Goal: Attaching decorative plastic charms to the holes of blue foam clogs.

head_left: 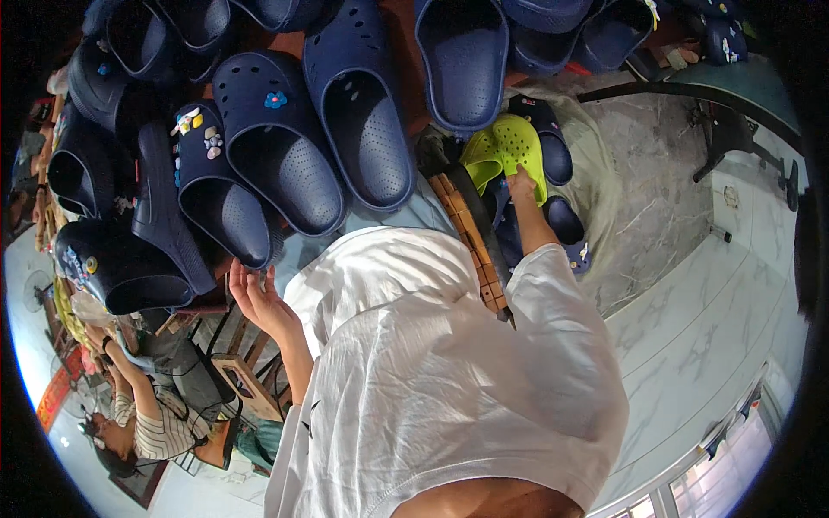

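Rumpled shirt [432, 371], right hand [522, 184] on perforated lime clog [520, 142]

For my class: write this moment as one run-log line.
Left hand: open, near navy clog | Right hand: holding green clog | Table: other navy clogs

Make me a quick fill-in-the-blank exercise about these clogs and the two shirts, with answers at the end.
1. The clog in the right grip is ____ in colour.
2. The charm-bearing clog nearest the left grip is ____ in colour.
3. The wearer's shirt is plain ____.
4. The other person's shirt is patterned with ____.

Answers: lime green; dark blue; white; stripes.
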`<state>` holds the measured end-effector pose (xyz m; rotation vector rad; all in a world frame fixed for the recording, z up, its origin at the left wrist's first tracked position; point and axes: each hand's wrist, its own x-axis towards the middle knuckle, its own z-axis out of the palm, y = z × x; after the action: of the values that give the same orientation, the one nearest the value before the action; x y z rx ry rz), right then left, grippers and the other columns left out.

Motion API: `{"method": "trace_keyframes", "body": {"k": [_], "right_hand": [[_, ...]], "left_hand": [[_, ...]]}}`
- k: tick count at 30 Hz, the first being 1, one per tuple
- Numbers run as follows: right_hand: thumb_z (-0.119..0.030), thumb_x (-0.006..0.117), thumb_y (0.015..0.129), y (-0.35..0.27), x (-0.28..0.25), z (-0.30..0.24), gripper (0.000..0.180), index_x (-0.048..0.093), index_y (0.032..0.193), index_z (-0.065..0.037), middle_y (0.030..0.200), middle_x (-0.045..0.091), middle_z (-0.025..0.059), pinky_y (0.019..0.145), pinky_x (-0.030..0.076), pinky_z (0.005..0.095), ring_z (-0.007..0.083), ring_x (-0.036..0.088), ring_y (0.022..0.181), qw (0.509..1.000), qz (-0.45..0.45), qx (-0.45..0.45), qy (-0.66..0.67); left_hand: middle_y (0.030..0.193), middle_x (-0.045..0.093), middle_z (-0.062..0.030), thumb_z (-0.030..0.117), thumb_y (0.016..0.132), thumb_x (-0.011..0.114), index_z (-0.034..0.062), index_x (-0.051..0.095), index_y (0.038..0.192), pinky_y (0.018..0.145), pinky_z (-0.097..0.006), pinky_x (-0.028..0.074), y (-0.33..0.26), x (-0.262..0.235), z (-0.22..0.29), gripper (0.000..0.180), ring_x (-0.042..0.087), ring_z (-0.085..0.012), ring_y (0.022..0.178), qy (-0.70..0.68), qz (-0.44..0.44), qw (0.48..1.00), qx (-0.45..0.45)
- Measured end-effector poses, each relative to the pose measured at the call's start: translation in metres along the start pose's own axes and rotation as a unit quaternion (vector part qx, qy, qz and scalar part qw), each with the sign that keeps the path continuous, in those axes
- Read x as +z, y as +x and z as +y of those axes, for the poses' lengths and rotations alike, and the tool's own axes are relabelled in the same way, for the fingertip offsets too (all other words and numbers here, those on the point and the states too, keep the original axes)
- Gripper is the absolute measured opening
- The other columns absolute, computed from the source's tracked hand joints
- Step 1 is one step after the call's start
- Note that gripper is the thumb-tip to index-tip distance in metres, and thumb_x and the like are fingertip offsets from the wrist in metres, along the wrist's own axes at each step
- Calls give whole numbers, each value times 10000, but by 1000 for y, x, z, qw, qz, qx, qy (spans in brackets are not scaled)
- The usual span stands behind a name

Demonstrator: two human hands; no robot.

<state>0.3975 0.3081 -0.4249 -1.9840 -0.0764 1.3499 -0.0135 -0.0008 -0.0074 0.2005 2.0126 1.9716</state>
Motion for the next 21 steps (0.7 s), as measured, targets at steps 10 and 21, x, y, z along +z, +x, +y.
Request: {"method": "trace_keyframes", "body": {"k": [10, 21], "right_hand": [[-461, 634, 848, -26, -127, -60, 536, 669, 973, 59, 902, 666, 134, 705, 487, 381, 246, 620, 774, 976, 124, -178, 10], [-423, 548, 930, -106, -232, -67, 541, 635, 1021, 104, 971, 682, 199, 780, 503, 421, 309, 638, 834, 894, 83, -353, -264]], "left_hand": [[1135, 558, -22, 102, 980, 457, 62, 517, 1250, 858, -299, 488, 10, -8, -9, 280, 558, -97, 994, -15, 17, 1000, -3], [1113, 590, -29, 94, 980, 498, 40, 568, 1168, 807, -240, 478, 19, -18, -13, 208, 570, -86, 943, -54, 14, 998, 6]]}}
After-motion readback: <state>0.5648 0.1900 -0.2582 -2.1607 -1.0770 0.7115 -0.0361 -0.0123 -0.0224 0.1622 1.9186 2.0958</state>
